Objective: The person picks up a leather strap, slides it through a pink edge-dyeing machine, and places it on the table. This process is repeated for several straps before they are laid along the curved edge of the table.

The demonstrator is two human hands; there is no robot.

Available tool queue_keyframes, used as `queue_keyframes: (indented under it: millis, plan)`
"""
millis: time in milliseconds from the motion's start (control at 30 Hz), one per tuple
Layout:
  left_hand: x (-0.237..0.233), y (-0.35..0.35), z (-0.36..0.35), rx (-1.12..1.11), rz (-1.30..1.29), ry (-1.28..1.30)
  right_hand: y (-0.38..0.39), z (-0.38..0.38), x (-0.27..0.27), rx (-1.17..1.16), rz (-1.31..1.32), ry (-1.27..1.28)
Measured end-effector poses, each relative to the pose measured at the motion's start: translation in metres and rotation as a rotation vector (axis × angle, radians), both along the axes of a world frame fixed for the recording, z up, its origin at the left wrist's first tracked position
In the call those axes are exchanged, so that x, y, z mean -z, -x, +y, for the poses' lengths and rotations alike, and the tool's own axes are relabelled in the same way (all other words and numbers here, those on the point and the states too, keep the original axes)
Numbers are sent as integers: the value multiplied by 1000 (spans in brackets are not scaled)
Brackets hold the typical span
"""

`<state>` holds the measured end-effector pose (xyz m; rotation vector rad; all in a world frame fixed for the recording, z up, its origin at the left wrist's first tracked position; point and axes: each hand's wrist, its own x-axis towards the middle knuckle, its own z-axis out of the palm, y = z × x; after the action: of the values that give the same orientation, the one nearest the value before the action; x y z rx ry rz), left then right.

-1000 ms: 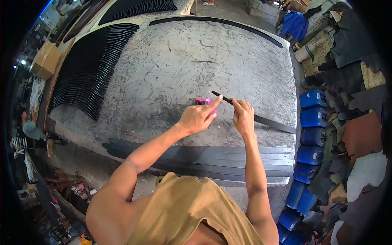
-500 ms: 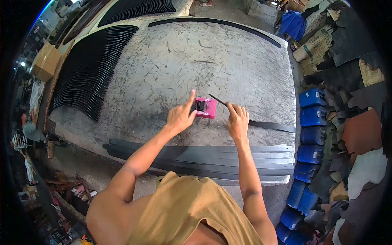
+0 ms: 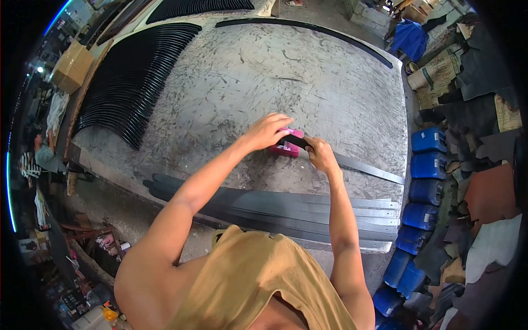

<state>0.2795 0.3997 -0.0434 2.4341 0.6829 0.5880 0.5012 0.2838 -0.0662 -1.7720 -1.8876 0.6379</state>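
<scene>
My right hand (image 3: pixel 323 155) is closed on a long dark strap (image 3: pixel 368 169), which trails off to the table's right edge. The strap's near end lies over a small pink device (image 3: pixel 286 148) at the middle of the grey table (image 3: pixel 264 88). My left hand (image 3: pixel 268 132) is bent over the device's left side, at the strap's end. Its fingertips are partly hidden, so whether it grips the strap cannot be made out. Several dark straps (image 3: pixel 275 206) lie side by side along the table's near edge.
Glossy black strips (image 3: pixel 132 77) cover the table's left part, and one black strip (image 3: pixel 308 26) curves along the far edge. Blue jugs (image 3: pixel 427 165) line the floor at right, beside leather pieces (image 3: pixel 487 176). A cardboard box (image 3: pixel 72 66) and a person (image 3: pixel 48 154) are at left.
My left hand has moved right and up over the pink device, its index finger no longer pointing away. The strap end in my right hand has come onto the device. The view has shifted slightly.
</scene>
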Motion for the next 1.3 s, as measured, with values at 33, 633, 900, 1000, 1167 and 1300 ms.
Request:
queue_keyframes:
  millis: [33, 633, 900, 1000, 1167, 1300]
  plan:
    - [-5, -14, 11, -4, 0, 0, 0, 2, 1, -4, 0, 0]
    - [37, -72, 38, 341, 364, 74, 5, -1, 44, 48, -536, -282]
    - [42, -38, 39, 306, 455, -14, 29, 9, 70, -31, -489, -333]
    - [40, -29, 47, 297, 498, 8, 39, 18, 71, -40, -468, -385]
    - [28, -60, 41, 269, 522, 32, 13, 10, 55, 16, -474, -316]
    - [36, -72, 35, 276, 360, 23, -4, 2, 52, 11, -517, -297]
